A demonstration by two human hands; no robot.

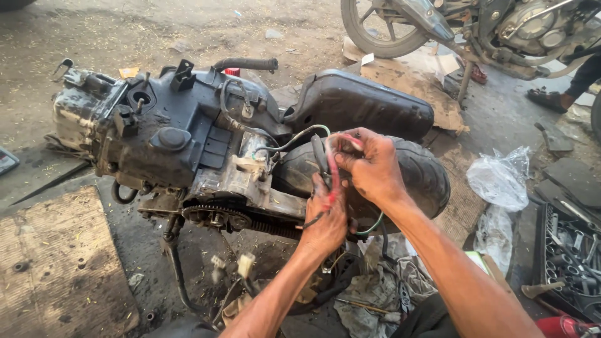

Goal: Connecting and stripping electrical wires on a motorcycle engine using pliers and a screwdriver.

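A greasy black scooter engine assembly (169, 134) lies on the ground with its rear tyre (419, 172) at the right. My left hand (325, 219) and my right hand (369, 166) meet in front of the tyre. Both grip a bundle of wires (332, 166), with red strands looping between the fingers and green and white leads running back toward the engine. A black sleeve of the bundle sits under my right thumb. Loose white connectors (245, 264) dangle below the engine.
A black plastic cover (363, 103) rests behind the tyre. A socket tool tray (570, 253) lies at the right, beside clear plastic bags (501, 181). A motorcycle (476, 28) stands at the back, with another person's sandalled foot (548, 99) near it. Rags (375, 294) lie below my hands.
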